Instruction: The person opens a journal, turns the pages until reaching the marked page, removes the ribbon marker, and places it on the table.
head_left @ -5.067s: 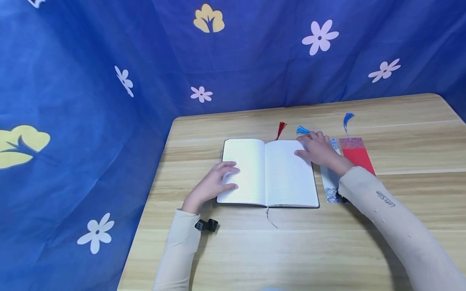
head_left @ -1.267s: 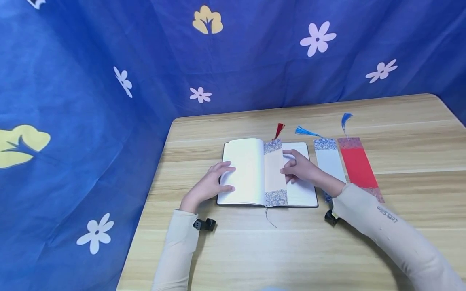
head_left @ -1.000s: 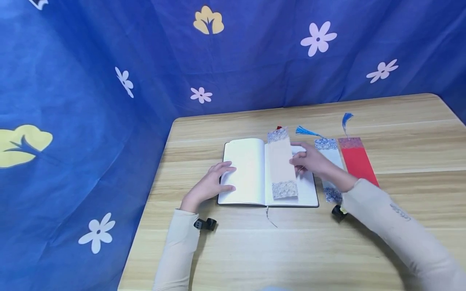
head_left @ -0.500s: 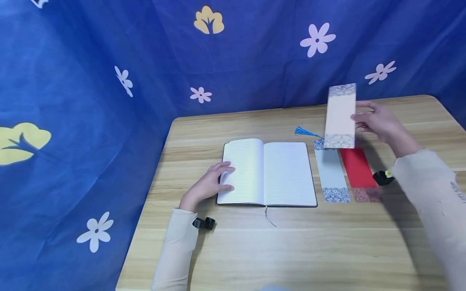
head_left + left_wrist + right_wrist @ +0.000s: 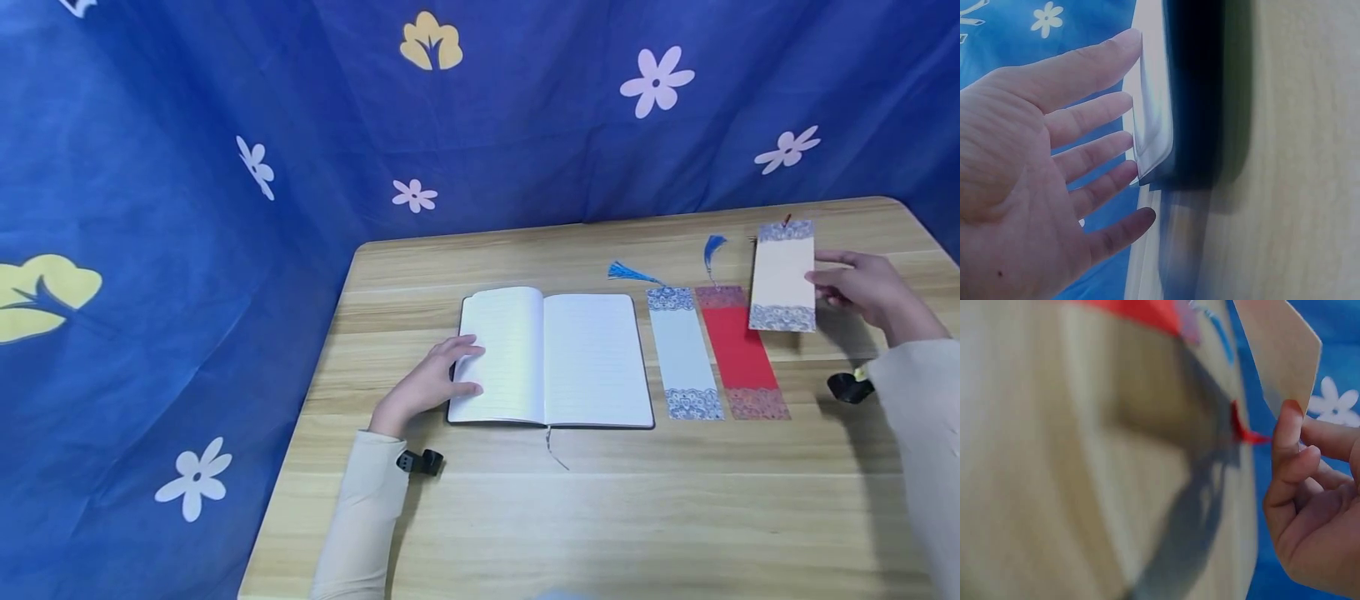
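An open notebook [image 5: 597,358] with lined white pages lies on the table, its ribbon [image 5: 556,450] trailing from the bottom. My left hand [image 5: 429,383] rests on the left page's outer edge; in the left wrist view its fingers [image 5: 1094,115] are spread and fairly straight along the page edges. At the right, my right hand [image 5: 862,283] pinches a cream bookmark [image 5: 783,275] with patterned blue ends by its right edge, raised over the table. Its red tassel [image 5: 1244,428] hangs below in the right wrist view. The cream bookmark overlaps the red bookmark [image 5: 738,346] in the head view.
A pale blue bookmark [image 5: 682,350] with a blue tassel [image 5: 630,272] lies between the notebook and the red bookmark, whose own blue tassel [image 5: 712,250] points backward. A blue flowered cloth [image 5: 525,125] hangs behind the wooden table [image 5: 600,525] and along its left side.
My right hand has lifted the cream bookmark off the notebook's right page and carried it right, past the other two bookmarks, now lower toward the table. My left hand has stayed at the left page.
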`<action>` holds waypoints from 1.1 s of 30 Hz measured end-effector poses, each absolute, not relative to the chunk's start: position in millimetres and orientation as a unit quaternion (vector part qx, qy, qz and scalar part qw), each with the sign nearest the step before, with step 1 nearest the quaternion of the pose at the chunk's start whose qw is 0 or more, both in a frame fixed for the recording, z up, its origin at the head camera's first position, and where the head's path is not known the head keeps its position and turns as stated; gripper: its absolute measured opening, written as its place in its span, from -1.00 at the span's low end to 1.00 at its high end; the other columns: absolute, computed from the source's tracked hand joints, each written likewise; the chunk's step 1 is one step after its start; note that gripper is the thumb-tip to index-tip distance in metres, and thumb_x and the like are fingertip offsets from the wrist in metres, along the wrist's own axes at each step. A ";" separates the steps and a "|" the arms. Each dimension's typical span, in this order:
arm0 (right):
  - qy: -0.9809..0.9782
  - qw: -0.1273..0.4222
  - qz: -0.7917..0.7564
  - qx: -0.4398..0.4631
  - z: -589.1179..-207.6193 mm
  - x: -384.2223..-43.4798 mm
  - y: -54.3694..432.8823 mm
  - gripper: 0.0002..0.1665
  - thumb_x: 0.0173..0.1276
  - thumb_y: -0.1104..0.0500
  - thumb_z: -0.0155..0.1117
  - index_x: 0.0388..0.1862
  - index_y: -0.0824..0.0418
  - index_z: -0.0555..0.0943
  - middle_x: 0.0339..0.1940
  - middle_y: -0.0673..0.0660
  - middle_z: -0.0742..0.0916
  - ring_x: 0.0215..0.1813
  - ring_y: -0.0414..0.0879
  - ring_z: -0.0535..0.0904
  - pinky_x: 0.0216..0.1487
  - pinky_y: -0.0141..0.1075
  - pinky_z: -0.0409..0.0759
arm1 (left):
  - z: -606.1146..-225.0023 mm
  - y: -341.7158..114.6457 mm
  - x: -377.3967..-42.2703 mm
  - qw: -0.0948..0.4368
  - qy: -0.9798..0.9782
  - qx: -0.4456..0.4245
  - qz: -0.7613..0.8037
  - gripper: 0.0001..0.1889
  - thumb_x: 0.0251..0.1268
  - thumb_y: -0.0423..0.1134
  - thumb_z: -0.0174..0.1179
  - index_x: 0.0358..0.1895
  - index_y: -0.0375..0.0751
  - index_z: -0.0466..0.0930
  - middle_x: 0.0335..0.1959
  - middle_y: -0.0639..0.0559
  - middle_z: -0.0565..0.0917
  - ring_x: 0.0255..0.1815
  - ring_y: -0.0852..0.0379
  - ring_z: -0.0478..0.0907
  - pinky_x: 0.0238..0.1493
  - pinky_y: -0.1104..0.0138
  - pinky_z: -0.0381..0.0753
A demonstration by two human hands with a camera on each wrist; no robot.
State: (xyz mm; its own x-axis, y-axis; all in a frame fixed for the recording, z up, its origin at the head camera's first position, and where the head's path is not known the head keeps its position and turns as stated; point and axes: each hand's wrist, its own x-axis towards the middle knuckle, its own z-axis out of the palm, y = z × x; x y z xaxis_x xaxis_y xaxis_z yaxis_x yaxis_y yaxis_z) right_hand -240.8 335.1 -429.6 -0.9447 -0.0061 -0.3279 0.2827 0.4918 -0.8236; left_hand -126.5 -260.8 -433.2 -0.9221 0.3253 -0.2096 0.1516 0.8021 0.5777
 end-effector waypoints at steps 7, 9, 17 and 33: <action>0.887 0.168 -0.425 0.067 -452.6 -225.3 356.3 -0.11 0.49 -0.08 0.00 0.51 0.45 -0.03 -0.53 -0.30 0.57 -0.44 -0.40 0.48 -0.41 -0.37 0.57 | -432.1 -258.6 -126.2 0.150 0.938 0.127 0.286 -0.35 0.19 -0.13 0.34 0.36 -0.12 0.38 0.52 -0.08 0.18 0.55 -0.14 0.01 0.51 -0.05 0.10; 0.895 0.175 -0.408 0.050 -456.9 -219.6 362.2 -0.14 0.49 -0.09 0.01 0.52 0.39 0.01 -0.51 -0.29 0.57 -0.43 -0.39 0.48 -0.41 -0.36 0.55 | -432.5 -257.8 -126.0 0.150 0.938 0.126 0.286 -0.35 0.19 -0.13 0.34 0.36 -0.11 0.38 0.52 -0.07 0.17 0.56 -0.14 0.01 0.51 -0.04 0.09; 0.914 0.199 -0.353 0.021 -471.7 -201.2 375.2 -0.15 0.50 -0.09 -0.02 0.44 0.54 0.07 -0.46 -0.11 0.61 -0.43 -0.33 0.47 -0.43 -0.37 0.52 | -431.9 -255.4 -124.6 0.151 0.939 0.119 0.285 -0.36 0.19 -0.15 0.34 0.35 -0.13 0.39 0.52 -0.08 0.17 0.56 -0.13 0.01 0.52 -0.02 0.08; 0.946 0.154 -0.283 -0.031 -481.3 -185.2 366.5 -0.11 0.37 -0.06 0.23 0.32 0.60 0.18 -0.38 0.11 0.45 -0.44 -0.20 0.29 -0.43 -0.35 0.27 | -431.0 -258.3 -123.9 0.146 0.939 0.128 0.285 -0.36 0.19 -0.14 0.34 0.36 -0.13 0.38 0.54 -0.09 0.14 0.56 -0.16 -0.01 0.51 -0.05 0.09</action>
State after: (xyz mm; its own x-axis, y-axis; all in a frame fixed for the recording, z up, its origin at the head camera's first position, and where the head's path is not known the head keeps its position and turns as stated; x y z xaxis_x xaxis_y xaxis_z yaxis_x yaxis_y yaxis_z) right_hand -185.2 366.5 -481.3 -0.9505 -0.1453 -0.2747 0.0292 0.8383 -0.5444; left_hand -123.9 -258.3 -431.0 -0.9246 0.3231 -0.2016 0.1565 0.8049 0.5724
